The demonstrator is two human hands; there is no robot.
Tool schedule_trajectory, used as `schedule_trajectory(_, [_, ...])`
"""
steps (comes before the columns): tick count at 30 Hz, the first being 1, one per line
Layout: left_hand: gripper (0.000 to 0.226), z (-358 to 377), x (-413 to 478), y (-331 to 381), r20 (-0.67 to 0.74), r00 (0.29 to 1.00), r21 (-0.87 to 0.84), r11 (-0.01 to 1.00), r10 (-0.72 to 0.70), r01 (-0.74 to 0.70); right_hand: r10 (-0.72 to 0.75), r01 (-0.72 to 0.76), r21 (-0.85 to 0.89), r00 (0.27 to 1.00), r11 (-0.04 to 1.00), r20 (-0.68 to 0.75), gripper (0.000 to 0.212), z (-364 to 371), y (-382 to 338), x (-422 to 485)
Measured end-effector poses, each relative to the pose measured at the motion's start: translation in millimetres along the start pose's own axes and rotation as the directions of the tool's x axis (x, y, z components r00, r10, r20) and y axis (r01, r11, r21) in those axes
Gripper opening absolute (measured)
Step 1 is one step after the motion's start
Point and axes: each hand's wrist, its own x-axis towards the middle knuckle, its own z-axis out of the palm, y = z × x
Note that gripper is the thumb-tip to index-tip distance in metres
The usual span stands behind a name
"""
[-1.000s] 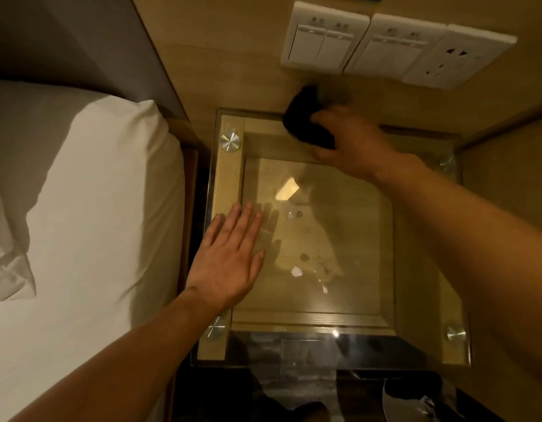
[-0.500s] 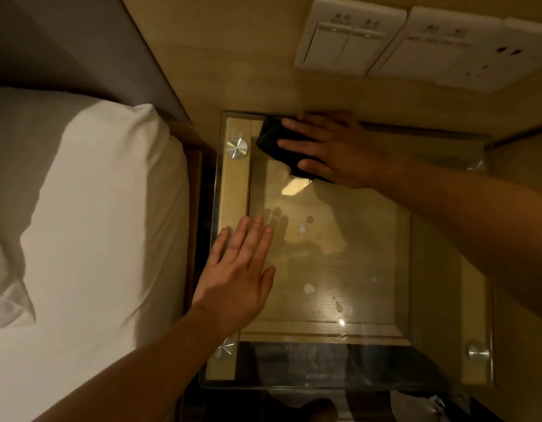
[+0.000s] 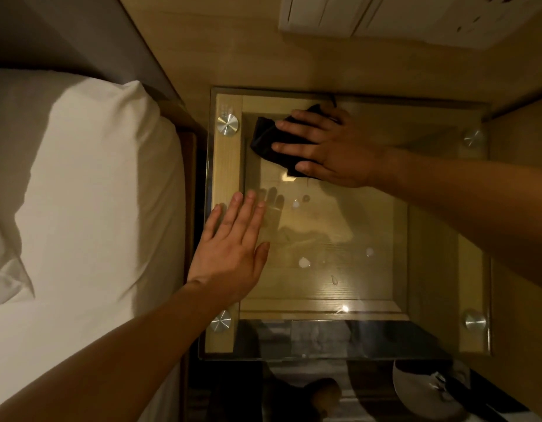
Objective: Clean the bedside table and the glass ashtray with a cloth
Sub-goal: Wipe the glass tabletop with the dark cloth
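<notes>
1. Square bedside table (image 3: 225, 166) with clear glass top over a pale wood frame, held by round metal studs at the corners; this is the landmark for everything below
2. Small dark, crumpled cloth (image 3: 265, 138) lies on the glass at the table's far-left part, just beside the far-left round metal stud (image 3: 227, 124)
3. Right hand (image 3: 330, 147) flat on the cloth, fingers spread, pressing it down on the glass rather than gripping it in a fist
4. Left hand (image 3: 233, 251) released, palm flat and empty on the glass at the table's left edge, looks like bracing
5. Progress, judged: wiping under way at the far-left corner only; whitish spots and droplets (image 3: 304, 262) sit on the middle and near part of the glass, so most of the top looks undone
6. Glass ashtray not seen on the table; cannot tell where it is, so that half of the task looks not started
7. Surface: glass is reflective and smeary, shows a ghost of the left hand and a bright glint near the table's near edge; a fingerprint patch beyond the far-left stud
8. Left of the table: bed with white sheet and white pillow (image 3: 80, 193), close against the table's side
9. Beyond the table: pale wood wall panel with white switch and socket plates (image 3: 400, 19)
10. Nearer than the table: dark floor, blurry shapes incl. something white at the near right, cannot tell what
</notes>
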Motion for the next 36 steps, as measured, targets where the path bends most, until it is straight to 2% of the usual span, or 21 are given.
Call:
schedule_trajectory(24, [0.067,-5.6,-1.1,0.7,-0.024,1.0,0.005,1.0,0.018,-0.017,-0.014,0.014,-0.007,0.995,1.0,-0.096,0.05,39.5,-104.2,-123.7])
schedule_trajectory(36, [0.068,-10.9,-3.3,2.6,-0.015,1.0,0.013,1.0,0.009,-0.009,0.003,-0.001,0.022,0.996,1.0,-0.094,0.05,54.2,-155.3,-167.5])
